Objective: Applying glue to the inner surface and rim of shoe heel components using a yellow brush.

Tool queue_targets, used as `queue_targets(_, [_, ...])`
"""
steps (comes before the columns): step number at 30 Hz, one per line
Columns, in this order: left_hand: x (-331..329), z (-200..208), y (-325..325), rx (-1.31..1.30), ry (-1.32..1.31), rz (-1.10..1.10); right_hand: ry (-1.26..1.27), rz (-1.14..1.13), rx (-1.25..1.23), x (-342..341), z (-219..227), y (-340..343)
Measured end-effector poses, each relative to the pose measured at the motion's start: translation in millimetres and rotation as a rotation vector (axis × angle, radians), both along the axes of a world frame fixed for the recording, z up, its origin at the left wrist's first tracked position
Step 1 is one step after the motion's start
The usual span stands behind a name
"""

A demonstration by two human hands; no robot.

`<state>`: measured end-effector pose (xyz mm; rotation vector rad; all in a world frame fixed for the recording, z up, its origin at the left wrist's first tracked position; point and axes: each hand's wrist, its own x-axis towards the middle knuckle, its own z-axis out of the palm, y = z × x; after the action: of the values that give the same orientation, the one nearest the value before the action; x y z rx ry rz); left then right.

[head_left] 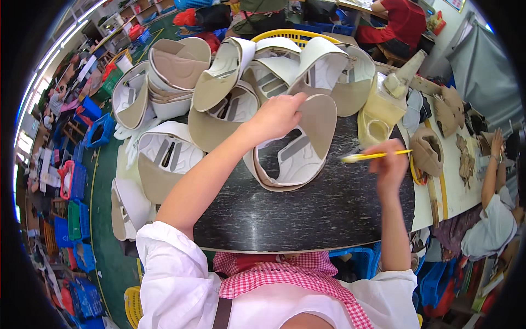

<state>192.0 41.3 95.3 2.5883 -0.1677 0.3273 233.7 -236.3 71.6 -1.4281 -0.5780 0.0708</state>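
Observation:
My left hand point(278, 116) is closed on the top edge of a beige and white shoe upper point(322, 127), which is tilted up over the black tabletop point(246, 219). Its padded white inner side and a grey strip show through the opening. In my right hand point(388, 167) is a slim yellow brush point(399, 152), its pale tip pointing left toward the upper but apart from it. Just beyond the brush stands a cut-open, yellowish plastic container point(368, 118) with a round hole low in its front.
Several more beige and white uppers point(222, 77) crowd the far and left sides of the table. A yellow basket point(296, 35) is behind them. On the right bench lie brown pieces point(428, 151). A co-worker in red point(402, 24) sits far right, another person point(490, 227) at right.

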Motion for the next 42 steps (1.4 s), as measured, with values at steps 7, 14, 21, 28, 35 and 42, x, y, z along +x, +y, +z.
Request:
queue_targets(7, [28,-6,-30,0.157,0.116,0.017,0.116,0.192,-0.248,-5,-27,54])
queue_targets(14, [28,-12,-26,0.072,0.121,0.046,0.140,0.294,-0.328,3,-28,50])
queue_targets(21, [23,-16,-31,-0.099,0.163,-0.002,-0.012,0.108,-0.306,-10,-40,42])
queue_targets(28, [21,-10,-35,-0.255,0.200,-0.018,-0.035,-0.044,-0.243,-26,-31,49])
queue_targets(35, [14,-8,-41,-0.405,0.215,-0.044,-0.397,0.192,-0.395,-33,-37,78])
queue_targets(42, [9,11,-45,-0.496,0.411,-0.105,-0.001,0.230,-0.314,-37,-31,57])
